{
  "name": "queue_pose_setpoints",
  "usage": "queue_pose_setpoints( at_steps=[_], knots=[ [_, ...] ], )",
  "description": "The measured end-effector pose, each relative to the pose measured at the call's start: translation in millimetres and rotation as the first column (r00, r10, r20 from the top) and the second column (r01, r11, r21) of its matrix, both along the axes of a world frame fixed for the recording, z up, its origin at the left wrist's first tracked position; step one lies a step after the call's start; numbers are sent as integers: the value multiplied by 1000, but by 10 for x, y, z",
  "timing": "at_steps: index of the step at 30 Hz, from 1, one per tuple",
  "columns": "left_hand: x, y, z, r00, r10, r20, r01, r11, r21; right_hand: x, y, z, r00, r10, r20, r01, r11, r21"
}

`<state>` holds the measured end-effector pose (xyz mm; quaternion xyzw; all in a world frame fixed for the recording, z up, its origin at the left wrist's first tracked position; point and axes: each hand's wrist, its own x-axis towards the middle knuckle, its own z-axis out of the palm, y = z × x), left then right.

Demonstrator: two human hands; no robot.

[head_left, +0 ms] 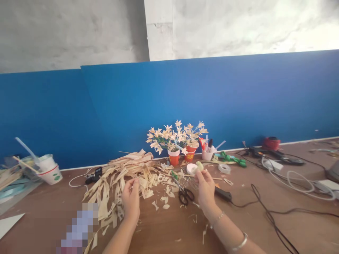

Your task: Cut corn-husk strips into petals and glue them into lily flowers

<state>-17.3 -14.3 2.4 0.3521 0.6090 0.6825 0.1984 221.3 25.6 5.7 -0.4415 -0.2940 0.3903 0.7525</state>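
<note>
My left hand [131, 199] is raised over the right edge of a pile of dry, pale husk strips [108, 183], fingers pinched together; anything between them is too small to make out. My right hand [206, 187] has its fingers closed on a small pale yellow-green piece [200, 165], held up by the white roll or lid [191, 169]. Between the hands lie scissors [186, 196] with black handles, among scattered husk petals [166, 206]. Behind them, pale handmade flowers [178, 135] stand in red-and-white cups [173, 157].
A tape roll [224, 168], green ribbon [231, 158] and a black-handled tool [223, 194] with a cord lie at the right, near tangled cables [275, 211]. White cups [50, 173] stand at the left. A blue partition [185, 95] rises behind the table [159, 236].
</note>
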Motion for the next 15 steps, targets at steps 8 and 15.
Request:
queue_pose_setpoints(
  at_steps=[8, 15],
  knots=[
    [-89, 31, -58, 983, 39, -182, -58, 993, -104, -349, -275, 10, 819, 553, 154, -540, 833, -120],
    [199, -83, -14, 709, -123, -695, 238, 969, 71, -409, -355, 34, 728, 624, 283, -585, 781, -216]
  ],
)
